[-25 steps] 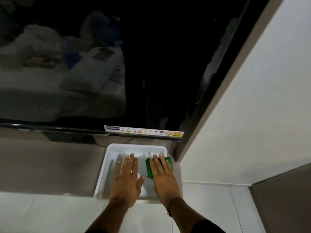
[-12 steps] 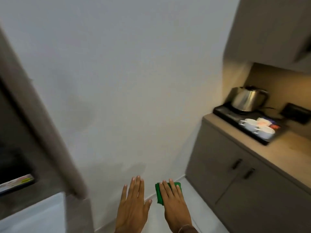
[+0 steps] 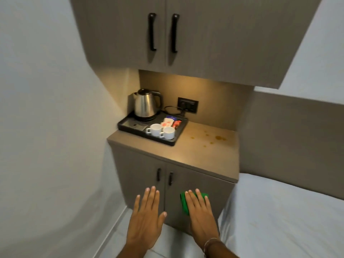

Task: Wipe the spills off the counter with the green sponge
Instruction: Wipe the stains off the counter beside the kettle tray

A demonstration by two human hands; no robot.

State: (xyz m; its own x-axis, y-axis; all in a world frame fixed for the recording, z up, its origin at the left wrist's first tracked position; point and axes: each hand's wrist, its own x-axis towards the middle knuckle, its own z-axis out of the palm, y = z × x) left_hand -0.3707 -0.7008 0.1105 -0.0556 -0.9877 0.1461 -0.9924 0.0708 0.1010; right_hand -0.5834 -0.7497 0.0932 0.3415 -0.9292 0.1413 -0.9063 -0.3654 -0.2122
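Note:
The green sponge [image 3: 184,203] lies under the flat fingers of my right hand [image 3: 201,215], held out low in front of the lower cabinet doors. My left hand [image 3: 145,218] is beside it, palm down, fingers spread, holding nothing. Ahead stands the beige counter [image 3: 197,155]. Brown spills [image 3: 214,139] dot its right half, well beyond both hands.
A black tray [image 3: 177,135] on the counter's left holds a steel kettle [image 3: 146,105], two white cups [image 3: 162,130] and sachets. A wall socket [image 3: 188,105] sits behind. Upper cabinets [image 3: 167,34] overhang the counter. A white bed [image 3: 283,216] is at the right, a wall at the left.
My view has swung right from the white tray under the TV to the counter. Both hands kept their pose, the right still on the sponge.

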